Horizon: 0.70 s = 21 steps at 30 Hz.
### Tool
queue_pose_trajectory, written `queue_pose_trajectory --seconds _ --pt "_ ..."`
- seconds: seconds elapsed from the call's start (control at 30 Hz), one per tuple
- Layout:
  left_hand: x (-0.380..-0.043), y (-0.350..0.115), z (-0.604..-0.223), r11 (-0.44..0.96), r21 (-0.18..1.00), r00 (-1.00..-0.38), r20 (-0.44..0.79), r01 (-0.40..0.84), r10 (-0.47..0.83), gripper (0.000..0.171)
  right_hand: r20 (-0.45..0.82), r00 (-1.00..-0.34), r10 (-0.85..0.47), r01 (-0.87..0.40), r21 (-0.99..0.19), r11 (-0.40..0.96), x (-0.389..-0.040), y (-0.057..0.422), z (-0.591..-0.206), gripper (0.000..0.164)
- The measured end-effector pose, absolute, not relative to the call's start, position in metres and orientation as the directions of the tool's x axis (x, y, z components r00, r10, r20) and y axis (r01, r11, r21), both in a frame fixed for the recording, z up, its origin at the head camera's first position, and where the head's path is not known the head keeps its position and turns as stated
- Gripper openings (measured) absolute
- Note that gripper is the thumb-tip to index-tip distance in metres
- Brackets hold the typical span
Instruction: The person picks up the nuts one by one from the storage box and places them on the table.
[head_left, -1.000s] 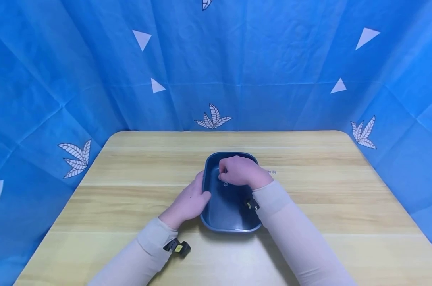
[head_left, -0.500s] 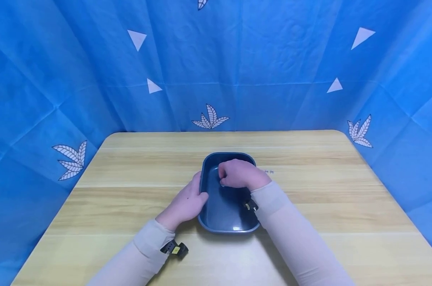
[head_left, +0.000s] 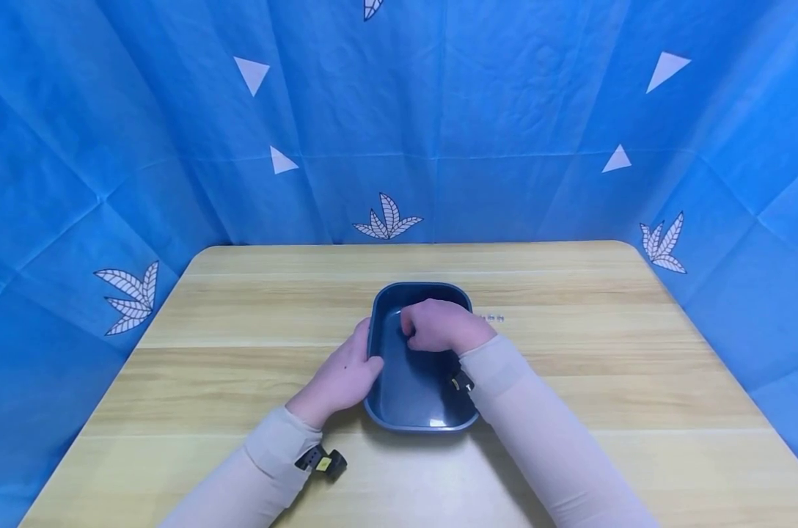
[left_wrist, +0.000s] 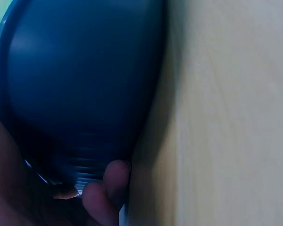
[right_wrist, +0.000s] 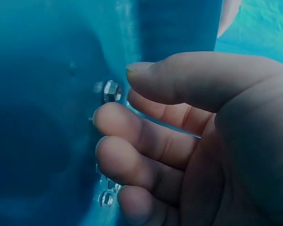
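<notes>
A dark blue rectangular plastic tub (head_left: pixel 408 396) stands on the table. My left hand (head_left: pixel 341 380) grips its left wall, thumb over the rim; in the left wrist view, curled fingers (left_wrist: pixel 117 181) lie against the outside. My right hand (head_left: pixel 444 325) reaches down into the tub's far part. In the right wrist view a silvery hex nut (right_wrist: pixel 112 91) stands on the tub floor just beyond the thumb and index fingertips, with nothing seen pinched between them. More nuts (right_wrist: pixel 106 198) lie below the curled lower fingers, partly hidden by them.
Several small shiny pieces, too small to tell in kind, lie in a row on the wooden table (head_left: pixel 273 293) just right of the tub; one piece (head_left: pixel 500 318) ends the row. A blue patterned curtain (head_left: pixel 438 132) hangs behind and at both sides.
My right hand has shifted slightly toward me inside the tub. A nut seen below its fingertips a second ago is now hidden in the head view. My left hand keeps its grip.
</notes>
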<state>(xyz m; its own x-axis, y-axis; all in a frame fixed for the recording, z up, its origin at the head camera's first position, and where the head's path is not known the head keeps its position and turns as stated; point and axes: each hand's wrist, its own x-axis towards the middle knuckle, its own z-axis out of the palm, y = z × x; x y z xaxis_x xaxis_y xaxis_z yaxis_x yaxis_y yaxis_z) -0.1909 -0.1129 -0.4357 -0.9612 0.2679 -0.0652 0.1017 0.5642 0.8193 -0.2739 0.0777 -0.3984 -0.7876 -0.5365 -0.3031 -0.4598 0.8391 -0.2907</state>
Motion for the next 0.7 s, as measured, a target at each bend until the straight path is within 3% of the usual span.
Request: queue_pose_trajectory --seconds 0.7 --pt "-0.1877 -0.1116 -0.4318 0.564 0.822 -0.961 -0.085 0.081 0.262 0.068 -0.307 -0.785 -0.538 -0.498 -0.206 0.843 -0.2718 0.0726 -0.4048 0.005"
